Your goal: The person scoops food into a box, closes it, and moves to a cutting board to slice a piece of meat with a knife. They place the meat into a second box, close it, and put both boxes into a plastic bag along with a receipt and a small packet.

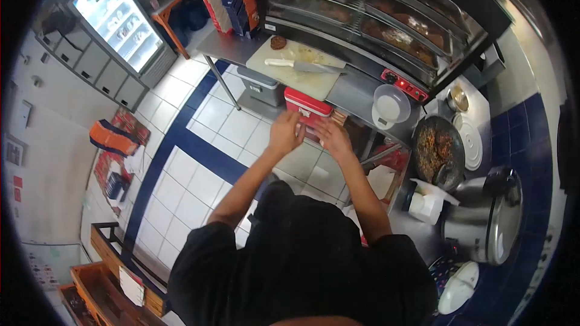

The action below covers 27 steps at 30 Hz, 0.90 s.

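Note:
My left hand (286, 134) and my right hand (333, 139) are held out in front of me, close together, with fingers apart and nothing visible in them. They are in the air at the front of the steel counter (232, 47), nearest a red cooler box (307, 102) that sits below the counter top. Behind them a cutting board (266, 72) lies on the counter. A knife (308, 66) with a white handle rests across the board, and a small browned piece of food (278, 42) sits at its far left corner.
A heated display case (362, 9) with trays of food stands behind the counter. To the right are a kitchen scale with a clear bowl (389, 108), a large pan of food (434, 151) and a steel pot (477, 217). A grey bin (261, 87) stands under the counter.

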Tool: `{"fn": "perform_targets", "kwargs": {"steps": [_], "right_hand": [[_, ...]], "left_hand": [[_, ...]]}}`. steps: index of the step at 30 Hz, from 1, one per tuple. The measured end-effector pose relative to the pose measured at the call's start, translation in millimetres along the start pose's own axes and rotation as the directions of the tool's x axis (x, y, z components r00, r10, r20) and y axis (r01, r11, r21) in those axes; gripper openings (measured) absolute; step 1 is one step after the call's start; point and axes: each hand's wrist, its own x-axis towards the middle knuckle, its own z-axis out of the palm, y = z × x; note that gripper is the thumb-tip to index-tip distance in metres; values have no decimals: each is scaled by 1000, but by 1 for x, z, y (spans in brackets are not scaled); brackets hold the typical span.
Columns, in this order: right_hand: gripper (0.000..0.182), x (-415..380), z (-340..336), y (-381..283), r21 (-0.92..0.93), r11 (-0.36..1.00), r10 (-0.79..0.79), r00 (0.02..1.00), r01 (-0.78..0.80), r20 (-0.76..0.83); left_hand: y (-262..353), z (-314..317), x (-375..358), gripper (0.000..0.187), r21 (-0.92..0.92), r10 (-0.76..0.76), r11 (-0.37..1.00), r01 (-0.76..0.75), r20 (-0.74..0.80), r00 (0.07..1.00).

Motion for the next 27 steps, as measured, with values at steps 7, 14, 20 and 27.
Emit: {"fn": "perform_targets", "kwargs": {"steps": [7,14,20,27], "right_hand": [[39,162,25,-2,179,984,39,987,-11,-153],[31,266,18,25,312,946,-19,977,85,-211],[27,283,56,10,274,934,-125,927,231,-354],[46,254,54,0,341,867,-335,932,362,-137]], "left_hand": [[-96,64,123,44,146,11,989,-30,128,992],[-182,135,195,17,-51,224,974,-222,397,890],[-165,90,250,16,-341,375,911,-230,459,805],[-162,60,257,11,-637,581,698,-327,237,779]]}}
